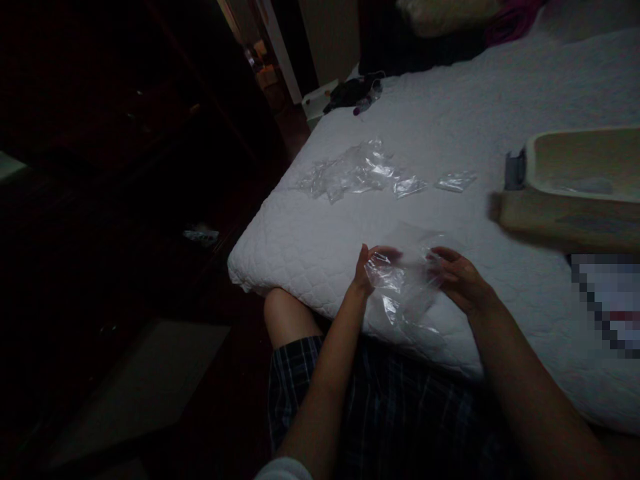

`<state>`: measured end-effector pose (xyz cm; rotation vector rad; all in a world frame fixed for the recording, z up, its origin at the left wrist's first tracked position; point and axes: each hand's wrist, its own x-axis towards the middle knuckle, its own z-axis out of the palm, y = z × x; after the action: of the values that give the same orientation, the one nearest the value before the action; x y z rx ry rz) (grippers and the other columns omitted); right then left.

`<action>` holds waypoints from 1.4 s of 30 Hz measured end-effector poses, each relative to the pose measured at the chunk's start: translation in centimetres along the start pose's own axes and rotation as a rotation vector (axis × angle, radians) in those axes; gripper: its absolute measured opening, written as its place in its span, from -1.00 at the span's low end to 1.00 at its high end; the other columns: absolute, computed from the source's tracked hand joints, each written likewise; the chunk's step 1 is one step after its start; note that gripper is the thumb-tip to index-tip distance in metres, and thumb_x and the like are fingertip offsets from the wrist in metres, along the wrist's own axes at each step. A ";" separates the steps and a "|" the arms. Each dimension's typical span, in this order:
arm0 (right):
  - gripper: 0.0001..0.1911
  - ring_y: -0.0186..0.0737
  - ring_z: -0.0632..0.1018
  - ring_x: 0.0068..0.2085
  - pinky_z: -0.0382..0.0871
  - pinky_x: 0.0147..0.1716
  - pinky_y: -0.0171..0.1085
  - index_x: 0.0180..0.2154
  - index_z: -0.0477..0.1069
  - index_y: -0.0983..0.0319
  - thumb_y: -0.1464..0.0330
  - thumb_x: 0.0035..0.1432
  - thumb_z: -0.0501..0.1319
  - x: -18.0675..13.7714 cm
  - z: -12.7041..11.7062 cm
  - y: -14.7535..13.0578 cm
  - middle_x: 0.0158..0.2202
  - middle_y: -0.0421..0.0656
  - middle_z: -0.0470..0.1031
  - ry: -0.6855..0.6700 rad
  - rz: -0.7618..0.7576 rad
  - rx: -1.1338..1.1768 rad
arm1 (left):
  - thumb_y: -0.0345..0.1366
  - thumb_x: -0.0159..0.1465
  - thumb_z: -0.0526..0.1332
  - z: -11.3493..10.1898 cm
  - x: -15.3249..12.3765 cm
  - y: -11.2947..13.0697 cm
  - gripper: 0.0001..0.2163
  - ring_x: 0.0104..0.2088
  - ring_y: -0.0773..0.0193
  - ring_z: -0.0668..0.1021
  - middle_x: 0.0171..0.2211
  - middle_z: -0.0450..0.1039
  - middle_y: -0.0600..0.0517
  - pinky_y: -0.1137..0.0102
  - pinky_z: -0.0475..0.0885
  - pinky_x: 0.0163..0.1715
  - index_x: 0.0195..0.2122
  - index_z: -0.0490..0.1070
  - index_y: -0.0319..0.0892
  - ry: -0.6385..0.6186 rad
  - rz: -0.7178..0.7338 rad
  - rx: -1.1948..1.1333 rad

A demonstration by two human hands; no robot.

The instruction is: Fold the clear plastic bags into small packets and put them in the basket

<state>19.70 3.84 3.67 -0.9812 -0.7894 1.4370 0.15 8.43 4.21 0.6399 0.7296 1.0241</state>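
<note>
I hold a clear plastic bag (404, 287) between both hands, just above the near edge of a white quilted mattress (450, 120). My left hand (367, 267) pinches the bag's left top corner. At the bag's right top corner my right hand (457, 277) grips it with curled fingers. The bag hangs down crumpled over the mattress edge. Further out on the mattress lies a heap of similar clear plastic bags (350, 175), with two single ones (410, 187) (454, 181) to its right.
A beige tub (570, 220) with a grey clip stands on the mattress at the right. Dark items lie at the mattress's far corner (357, 93). A dark floor with a flat cardboard piece (150, 387) is to the left. My plaid shorts (380, 400) are below.
</note>
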 end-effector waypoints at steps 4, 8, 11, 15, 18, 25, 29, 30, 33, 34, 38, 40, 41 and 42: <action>-0.62 -0.37 0.51 -0.43 0.44 -0.42 -0.33 -0.25 0.53 0.06 0.28 -0.21 0.47 -0.5 0.6 -0.5 -0.29 -0.23 0.56 0.011 0.068 0.028 | 0.12 0.20 0.12 -0.7 0.3 -0.2 -0.53 -0.33 0.15 0.59 -0.44 0.55 -0.05 0.26 0.42 -0.15 -0.41 0.52 -0.24 -0.059 0.001 0.089; -0.54 -0.38 0.52 -0.35 0.44 -0.38 -0.38 -0.20 0.52 0.03 0.32 -0.26 0.49 -0.5 0.9 -0.7 -0.20 -0.25 0.54 0.005 0.077 -0.003 | -0.11 0.09 0.27 -1.3 0.4 0.1 -0.74 -0.25 0.15 0.59 -0.36 0.59 -0.03 0.31 0.41 -0.12 -0.34 0.56 -0.21 -0.107 0.123 0.191; -0.51 -0.37 0.53 -0.32 0.44 -0.37 -0.39 -0.19 0.51 0.02 0.30 -0.27 0.50 -0.5 0.9 -0.6 -0.21 -0.25 0.54 0.015 0.063 -0.036 | -0.19 0.00 0.32 -1.3 0.4 0.3 -0.76 -0.25 0.15 0.60 -0.33 0.61 -0.03 0.33 0.41 -0.17 -0.34 0.58 -0.21 -0.146 0.159 0.227; -0.55 -0.29 0.54 -0.30 0.45 -0.38 -0.32 -0.15 0.50 0.04 0.14 -0.16 0.43 -0.5 0.8 -0.6 -0.17 -0.19 0.54 0.007 0.045 -0.079 | -0.19 0.02 0.32 -0.8 0.6 -0.2 -0.80 -0.33 0.20 0.59 -0.40 0.59 -0.04 0.35 0.41 -0.23 -0.45 0.56 -0.24 -0.095 0.139 0.240; -0.61 -0.21 0.56 -0.25 0.46 -0.33 -0.26 -0.19 0.51 0.06 0.01 -0.02 0.30 -0.4 0.8 -0.8 -0.19 -0.16 0.55 0.044 0.032 -0.074 | -0.17 0.11 0.30 -0.7 0.7 -0.5 -0.79 -0.31 0.21 0.60 -0.38 0.60 -0.05 0.34 0.42 -0.19 -0.41 0.56 -0.24 -0.048 0.139 0.235; -0.70 -0.27 0.55 -0.33 0.44 -0.36 -0.29 -0.26 0.52 0.10 0.17 -0.09 0.39 -0.5 1.3 -0.9 -0.27 -0.18 0.57 0.084 0.069 -0.028 | -0.10 0.18 0.27 -0.7 0.4 -0.5 -0.72 -0.36 0.22 0.62 -0.31 0.61 -0.06 0.31 0.43 -0.20 -0.28 0.54 -0.23 -0.046 0.144 0.170; -0.69 -0.30 0.55 -0.35 0.44 -0.38 -0.33 -0.31 0.53 0.11 0.24 -0.19 0.44 -0.4 1.4 -0.8 -0.31 -0.21 0.57 0.104 0.081 0.003 | -0.10 0.19 0.26 -0.5 0.6 -0.4 -0.72 -0.43 0.26 0.60 -0.34 0.60 -0.05 0.35 0.42 -0.26 -0.26 0.53 -0.24 -0.013 0.113 0.208; -0.68 -0.31 0.55 -0.35 0.44 -0.39 -0.34 -0.31 0.53 0.11 0.23 -0.21 0.45 -0.3 1.5 -0.9 -0.32 -0.21 0.57 0.106 0.083 0.006 | -0.11 0.19 0.26 -0.4 0.7 -0.4 -0.72 -0.42 0.26 0.60 -0.34 0.60 -0.05 0.35 0.42 -0.26 -0.26 0.53 -0.24 -0.007 0.108 0.213; -0.64 -0.31 0.54 -0.35 0.45 -0.38 -0.32 -0.31 0.52 0.12 0.13 -0.19 0.45 -0.1 1.8 -1.0 -0.33 -0.20 0.56 0.091 0.089 0.001 | -0.10 0.19 0.27 0.1 0.8 0.0 -0.71 -0.38 0.23 0.61 -0.31 0.60 -0.09 0.33 0.45 -0.25 -0.24 0.50 -0.25 -0.042 0.089 0.198; -0.62 -0.31 0.54 -0.35 0.45 -0.38 -0.31 -0.31 0.51 0.12 0.10 -0.19 0.44 0.0 2.0 -1.0 -0.33 -0.20 0.55 0.089 0.086 -0.011 | -0.10 0.19 0.27 0.3 0.7 0.2 -0.70 -0.37 0.21 0.61 -0.30 0.60 -0.10 0.32 0.46 -0.26 -0.23 0.50 -0.25 -0.066 0.080 0.193; -0.57 -0.31 0.52 -0.40 0.43 -0.41 -0.31 -0.32 0.48 0.14 0.16 -0.28 0.50 0.0 1.9 -0.7 -0.39 -0.22 0.51 0.114 0.079 -0.133 | -0.07 0.22 0.24 1.2 0.2 1.9 -0.68 -0.38 0.17 0.63 -0.25 0.60 -0.13 0.35 0.48 -0.37 -0.17 0.45 -0.23 -0.126 -0.007 0.229; -0.53 -0.32 0.51 -0.42 0.42 -0.43 -0.31 -0.30 0.48 0.16 0.20 -0.32 0.52 -0.2 1.4 -0.7 -0.39 -0.21 0.50 0.107 0.097 -0.194 | -0.06 0.25 0.21 1.6 -0.2 3.1 -0.68 -0.43 0.20 0.62 -0.25 0.60 -0.14 0.39 0.47 -0.44 -0.17 0.43 -0.24 -0.119 -0.050 0.257; -0.51 -0.31 0.52 -0.41 0.42 -0.43 -0.30 -0.28 0.48 0.17 0.21 -0.32 0.52 -0.3 1.2 -0.8 -0.36 -0.20 0.51 0.091 0.117 -0.212 | -0.06 0.26 0.18 1.8 -0.3 3.6 -0.68 -0.45 0.21 0.62 -0.24 0.59 -0.14 0.41 0.47 -0.47 -0.17 0.42 -0.24 -0.112 -0.060 0.268; -0.50 -0.29 0.53 -0.39 0.43 -0.42 -0.30 -0.24 0.47 0.17 0.22 -0.31 0.51 -0.5 0.9 -1.0 -0.34 -0.18 0.52 0.071 0.141 -0.223 | -0.06 0.27 0.17 2.0 -0.4 4.1 -0.68 -0.46 0.21 0.62 -0.23 0.59 -0.14 0.42 0.46 -0.49 -0.16 0.41 -0.23 -0.106 -0.065 0.279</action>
<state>19.28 3.52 5.04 -1.2731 -0.8554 1.4459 -0.53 9.36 8.66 0.8986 0.8014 0.8291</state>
